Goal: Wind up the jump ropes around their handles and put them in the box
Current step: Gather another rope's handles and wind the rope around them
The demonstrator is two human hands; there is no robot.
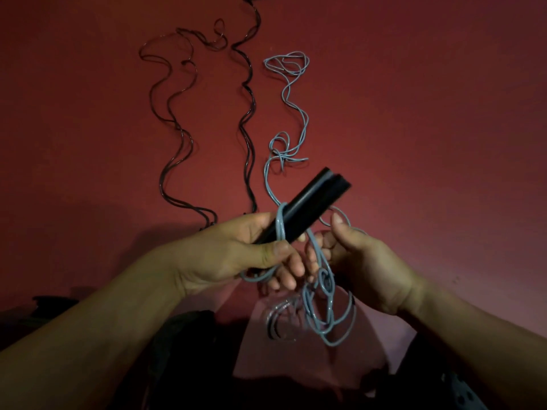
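black ropes [248, 119] beside blue rope [296, 113], red floor [414, 113]

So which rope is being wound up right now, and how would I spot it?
Start at the red floor, where wavy ropes lie side by side. Follow the thin light-blue plastic rope on the right down to the pair of black tube handles in the left hand. It alone is pale blue and looped around handles; the glossy black ropes lie loose.

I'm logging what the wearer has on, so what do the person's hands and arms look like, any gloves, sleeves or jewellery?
Both are bare: the left hand and right hand wear no gloves, and no rings, watch or bracelets show. The forearms are uncovered to the frame's edge, with no sleeves in view. Lighting is dim, so fine marks cannot be ruled out.
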